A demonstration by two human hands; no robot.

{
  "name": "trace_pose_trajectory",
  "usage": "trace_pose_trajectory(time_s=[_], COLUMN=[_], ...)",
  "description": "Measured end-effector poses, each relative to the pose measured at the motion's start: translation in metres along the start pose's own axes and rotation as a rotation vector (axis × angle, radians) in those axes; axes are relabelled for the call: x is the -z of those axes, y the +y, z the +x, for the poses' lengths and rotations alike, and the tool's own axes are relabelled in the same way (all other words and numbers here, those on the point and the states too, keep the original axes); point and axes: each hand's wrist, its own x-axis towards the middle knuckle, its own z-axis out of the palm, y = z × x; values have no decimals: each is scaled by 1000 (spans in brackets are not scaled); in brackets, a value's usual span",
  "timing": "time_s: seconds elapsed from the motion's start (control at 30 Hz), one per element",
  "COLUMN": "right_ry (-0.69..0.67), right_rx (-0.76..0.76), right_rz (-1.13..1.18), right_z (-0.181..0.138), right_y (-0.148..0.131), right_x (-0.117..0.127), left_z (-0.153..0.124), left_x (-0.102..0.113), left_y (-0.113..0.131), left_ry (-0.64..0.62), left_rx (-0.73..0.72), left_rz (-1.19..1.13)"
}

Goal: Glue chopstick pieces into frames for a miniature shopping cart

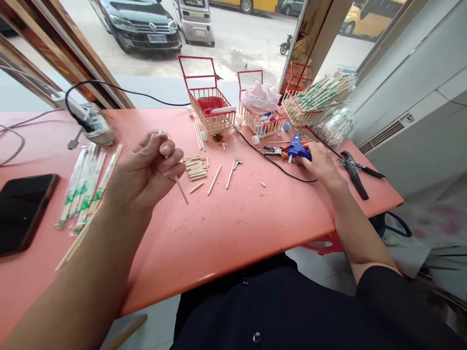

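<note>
We have 1 thin stick (181, 190) in the left hand (144, 170), raised over the desk (226, 238); its free end points down. Left fingers are curled, grasping it; something small sits at the thumb tip, too small for us to tell. Right hand (323, 165) is at the right side of the desk, fingers grasping the blue glue gun (298, 147), nozzle angled down. Pliers (274, 150) lie just beside the gun, on its left.

Between the hands we see a pile of cut stick pieces (196, 168), a few loose bits near it, crumbs around. Behind: 3 small stick carts with red handles. The left cart (221, 121) has a red inside, the middle cart (251, 120) carries a whitish crumpled bag (258, 98), the right cart (292, 109) has wrapped sticks (321, 97) on it. Far right, black-handled scissors (353, 174). Far left, wrapped chopsticks (83, 189) and a phone (25, 211). Outside the window, a dark car (140, 26).
</note>
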Motion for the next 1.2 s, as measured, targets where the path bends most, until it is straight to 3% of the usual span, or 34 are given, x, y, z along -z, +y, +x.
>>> trace_pose_trajectory(time_s=[0.33,0.5,0.57,0.63,0.7,0.8,0.87,0.97,1.07,1.2], right_ry=[-122,-227,-180,-31,98,13,-108,-189,-230,-198], right_rx=[149,191,169,211,362,656,839,955,988,1022], right_rz=[27,53,15,-11,40,120,51,-136,-239,-323], right_z=[9,0,-6,-11,-14,-14,-12,-5,3,10], right_y=[15,15,11,-3,-30,-86,-124,-163,-178,-176], right_x=[7,31,42,50,51,33,10,-27,-47,-47], left_z=[3,7,9,10,12,14,16,21,26,28], left_x=[4,7,9,11,13,14,15,19,26,31], left_y=[-5,-10,-12,-13,-15,-17,-18,-18,-15,-10], left_ry=[-19,-3,-18,-36,-48,-45,-32,-39,-64,-80], left_rx=[29,43,31,25,26,29,32,30,18,2], left_rz=[-15,3,10,17,26,32,30,14,-21,-48])
